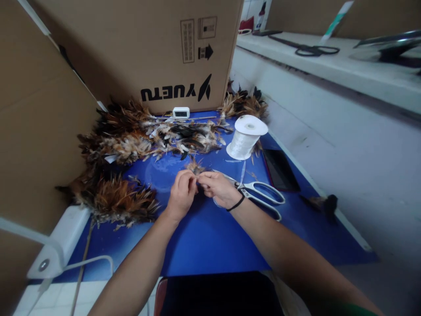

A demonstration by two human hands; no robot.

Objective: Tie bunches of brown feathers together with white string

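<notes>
My left hand (pixel 183 193) and my right hand (pixel 217 188) meet over the blue table (pixel 197 245), their fingertips pinched together. Between them they grip a small brown feather bunch (pixel 194 166), its tips fanning out beyond my fingers. White-handled scissors (pixel 263 193) lie just right of my right hand, partly under it. Behind the scissors stands a spool of white ribbon (pixel 245 138), and a loose ribbon end (pixel 243 172) trails toward the blades. How the quills sit inside my fingers is hidden.
Brown and black feather bundles (pixel 121 199) line the left side, with loose feathers (pixel 190 137) at the back near a small digital display (pixel 181 113). A dark phone (pixel 281 170) lies right. A large cardboard box (pixel 131 48) stands behind; a power strip (pixel 62 241) sits front left.
</notes>
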